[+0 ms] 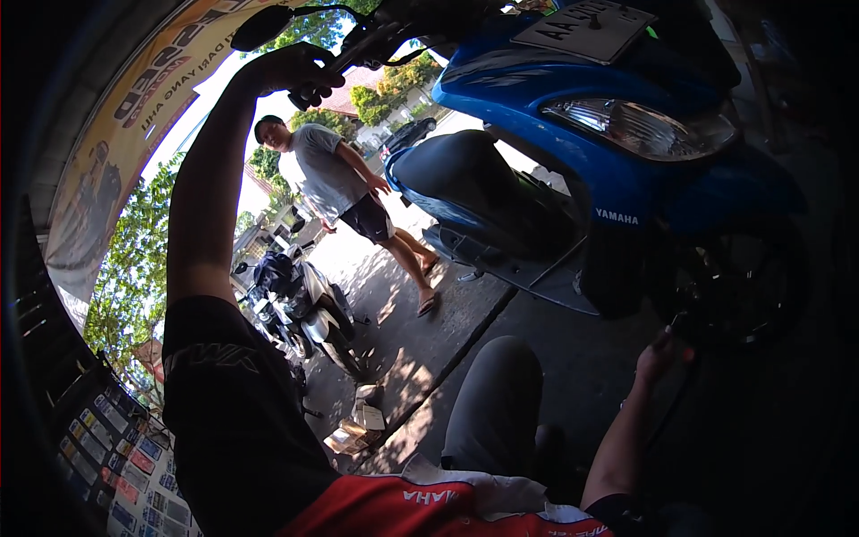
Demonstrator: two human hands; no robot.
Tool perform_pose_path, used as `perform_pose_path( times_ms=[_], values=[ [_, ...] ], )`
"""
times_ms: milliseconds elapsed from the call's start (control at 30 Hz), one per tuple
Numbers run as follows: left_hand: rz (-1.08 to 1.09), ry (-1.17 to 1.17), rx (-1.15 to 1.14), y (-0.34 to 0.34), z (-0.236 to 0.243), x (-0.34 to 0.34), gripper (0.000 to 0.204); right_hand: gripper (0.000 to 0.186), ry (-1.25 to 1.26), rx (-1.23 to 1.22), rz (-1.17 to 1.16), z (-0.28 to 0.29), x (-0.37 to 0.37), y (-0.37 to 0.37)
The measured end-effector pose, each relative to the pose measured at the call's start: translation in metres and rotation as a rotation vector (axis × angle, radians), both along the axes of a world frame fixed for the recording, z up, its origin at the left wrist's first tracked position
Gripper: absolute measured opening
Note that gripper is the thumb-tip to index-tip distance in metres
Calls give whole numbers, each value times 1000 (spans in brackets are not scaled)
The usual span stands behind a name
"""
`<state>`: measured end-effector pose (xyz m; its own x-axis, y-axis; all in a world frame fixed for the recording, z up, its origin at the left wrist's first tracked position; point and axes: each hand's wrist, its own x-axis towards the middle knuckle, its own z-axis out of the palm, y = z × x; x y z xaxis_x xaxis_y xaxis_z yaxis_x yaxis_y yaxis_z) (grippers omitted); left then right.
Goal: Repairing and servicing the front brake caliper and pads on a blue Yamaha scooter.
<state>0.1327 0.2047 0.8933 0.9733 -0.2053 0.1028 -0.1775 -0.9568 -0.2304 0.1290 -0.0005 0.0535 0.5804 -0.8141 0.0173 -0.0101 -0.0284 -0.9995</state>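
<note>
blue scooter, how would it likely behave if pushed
The blue scooter would likely feel heavy, given its bulk and long seat. It may roll on its front wheel, though any braking is unclear. Standing tall over that wheel, it could tip sideways, though the left hand on its handlebar might steady it.

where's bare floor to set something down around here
Bare floor shows between the grey knee and blue scooter, also between the parked motorcycle and other person. It's crowded at the scooter's front wheel, by the right hand.

The shirt (376, 508) is red with black sleeves (237, 394), the trousers (492, 403) grey.
</note>
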Motion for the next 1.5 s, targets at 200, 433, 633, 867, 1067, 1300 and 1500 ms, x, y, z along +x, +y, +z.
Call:
perform_pose_path(
  times_ms=[200,433,633,867,1067,1300,1500],
  values=[
    [146,-17,38,-19,-9,-17,51,45,37,18,53,0,0,2],
    [288,-193,402,-52,-31,-26,76,43,-62,49,9,-10,2,0],
    [109,-203,458,-31,-18,-13,70,41,-65,-38,-29,0,-2,0],
    [-149,-300,385,1,-11,6,63,41,-52,-24,-7,5,-2,3],
    [165,-233,373,-36,-30,-20,85,42,-41,-30,12,3,-2,-1],
    [285,-371,734,-52,-50,-1,83,43,-57,-19,8,-2,1,3],
    [176,-588,810,-34,-54,5,79,44,-15,21,59,5,-3,0]
  ],
)
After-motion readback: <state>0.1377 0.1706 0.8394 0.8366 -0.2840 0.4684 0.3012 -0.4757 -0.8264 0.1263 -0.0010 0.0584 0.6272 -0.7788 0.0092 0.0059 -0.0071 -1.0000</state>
